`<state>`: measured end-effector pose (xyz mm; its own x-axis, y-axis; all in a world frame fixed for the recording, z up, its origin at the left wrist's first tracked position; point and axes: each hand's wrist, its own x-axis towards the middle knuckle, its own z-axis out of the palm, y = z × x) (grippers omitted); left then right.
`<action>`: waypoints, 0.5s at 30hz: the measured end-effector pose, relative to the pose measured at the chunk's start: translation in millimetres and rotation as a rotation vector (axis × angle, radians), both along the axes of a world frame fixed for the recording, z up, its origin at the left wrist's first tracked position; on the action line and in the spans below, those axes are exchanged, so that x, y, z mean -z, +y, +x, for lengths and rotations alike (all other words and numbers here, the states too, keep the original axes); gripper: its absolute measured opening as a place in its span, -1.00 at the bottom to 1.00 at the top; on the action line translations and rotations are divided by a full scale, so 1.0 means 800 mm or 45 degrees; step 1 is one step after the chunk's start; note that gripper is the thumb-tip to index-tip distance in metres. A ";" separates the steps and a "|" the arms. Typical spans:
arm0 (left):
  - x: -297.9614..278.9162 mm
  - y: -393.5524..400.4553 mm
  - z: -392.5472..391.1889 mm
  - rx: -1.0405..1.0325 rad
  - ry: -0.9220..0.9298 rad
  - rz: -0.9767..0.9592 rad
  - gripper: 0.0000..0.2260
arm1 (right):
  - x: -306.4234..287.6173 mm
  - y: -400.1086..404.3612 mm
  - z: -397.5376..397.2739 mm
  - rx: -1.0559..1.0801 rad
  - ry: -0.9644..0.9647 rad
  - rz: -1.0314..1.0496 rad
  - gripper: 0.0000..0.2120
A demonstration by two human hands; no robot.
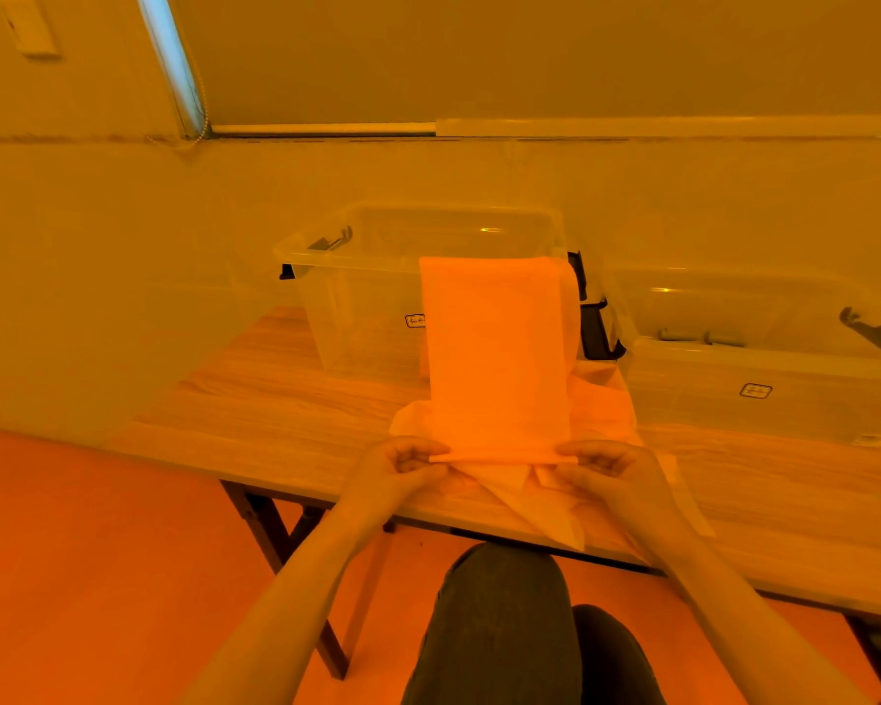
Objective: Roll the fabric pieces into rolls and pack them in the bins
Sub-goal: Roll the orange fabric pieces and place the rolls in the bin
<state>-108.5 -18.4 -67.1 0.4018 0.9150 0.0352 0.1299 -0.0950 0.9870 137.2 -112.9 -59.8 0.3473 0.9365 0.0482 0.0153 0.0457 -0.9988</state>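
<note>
At frame centre, fabric strip [499,358] draped from clear bin [357,256] rim down to table [275,414]. Left hand [403,465] and right hand [606,465] pinch its near edge, lower centre. Second bin [764,389] at right.

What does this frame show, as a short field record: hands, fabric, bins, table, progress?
left hand: pinches near left corner of the fabric strip
right hand: pinches near right corner of the same strip
fabric strip: flat, unrolled; far end draped over the left bin's rim
loose fabric: more pieces on the table under the strip
left bin: clear, open, no rolls visible
right bin: clear, open, beside the left one
table: wood top, folding legs
progress: rolling not yet visibly begun
</note>
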 end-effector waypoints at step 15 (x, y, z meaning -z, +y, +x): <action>-0.003 -0.002 0.010 -0.078 -0.056 -0.042 -0.93 | 0.003 0.002 0.004 0.017 0.133 0.044 -0.87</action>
<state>-100.6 -20.4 -64.6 0.3435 0.9389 0.0210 0.0911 -0.0556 0.9943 140.2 -111.4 -62.0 0.3643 0.9303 0.0431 -0.0883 0.0806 -0.9928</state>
